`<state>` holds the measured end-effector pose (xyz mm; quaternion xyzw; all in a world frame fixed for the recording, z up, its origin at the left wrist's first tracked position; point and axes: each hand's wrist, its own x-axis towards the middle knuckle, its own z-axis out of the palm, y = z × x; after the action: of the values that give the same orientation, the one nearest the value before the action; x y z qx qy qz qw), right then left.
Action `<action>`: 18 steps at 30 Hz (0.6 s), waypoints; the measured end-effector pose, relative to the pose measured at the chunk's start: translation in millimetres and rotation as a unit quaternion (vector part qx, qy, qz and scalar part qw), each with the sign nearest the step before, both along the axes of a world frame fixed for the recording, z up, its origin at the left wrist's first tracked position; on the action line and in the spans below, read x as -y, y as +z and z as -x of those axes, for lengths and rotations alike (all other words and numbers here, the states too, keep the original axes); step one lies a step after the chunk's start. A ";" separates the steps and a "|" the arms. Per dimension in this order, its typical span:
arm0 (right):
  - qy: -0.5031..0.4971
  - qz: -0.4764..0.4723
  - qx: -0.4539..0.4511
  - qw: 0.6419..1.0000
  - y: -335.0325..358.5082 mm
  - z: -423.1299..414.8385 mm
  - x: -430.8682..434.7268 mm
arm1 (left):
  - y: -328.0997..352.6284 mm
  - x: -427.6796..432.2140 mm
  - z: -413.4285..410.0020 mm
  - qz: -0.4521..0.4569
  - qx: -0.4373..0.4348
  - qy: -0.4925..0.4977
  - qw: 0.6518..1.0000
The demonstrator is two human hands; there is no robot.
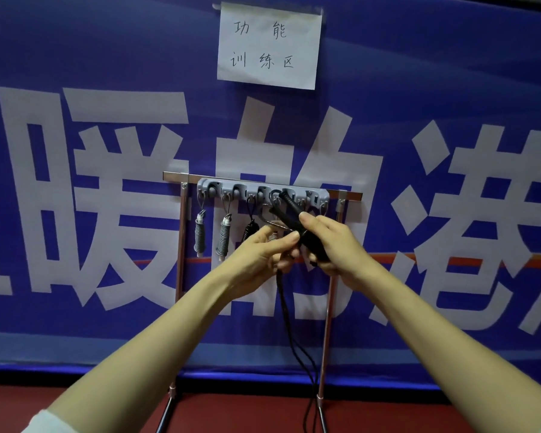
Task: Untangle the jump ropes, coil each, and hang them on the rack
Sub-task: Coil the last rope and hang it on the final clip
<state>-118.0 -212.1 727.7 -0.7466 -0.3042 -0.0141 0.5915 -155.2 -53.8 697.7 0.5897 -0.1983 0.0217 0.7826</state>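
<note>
1. Blue banner (107, 57) with large white characters backs the rack (181, 245); a paper sign (269, 45) is taped above.
2. Right hand (334, 245) grips the black jump rope (289, 210) by its handles, just before the grey hook strip (263, 190).
3. Left hand (260, 254) pinches the same rope; its cord (289, 323) hangs toward the red floor (231, 414).
4. Coiled ropes (200, 232) hang from the left hooks.

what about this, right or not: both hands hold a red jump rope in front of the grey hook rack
No: the head view shows the jump rope is black, not red. The left hand and right hand hold it in front of the grey hook rack.
</note>
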 end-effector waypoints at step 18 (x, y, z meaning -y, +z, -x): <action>0.097 0.057 0.065 0.992 18.8 0.1 17.0 | -28.1 -1.4 5.0 0.036 -0.124 -0.177 0.976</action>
<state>-118.0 -229.2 746.4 -0.7437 -0.4128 0.0122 0.5256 -160.2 -52.3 669.7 0.5145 -0.1998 -0.1836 0.8134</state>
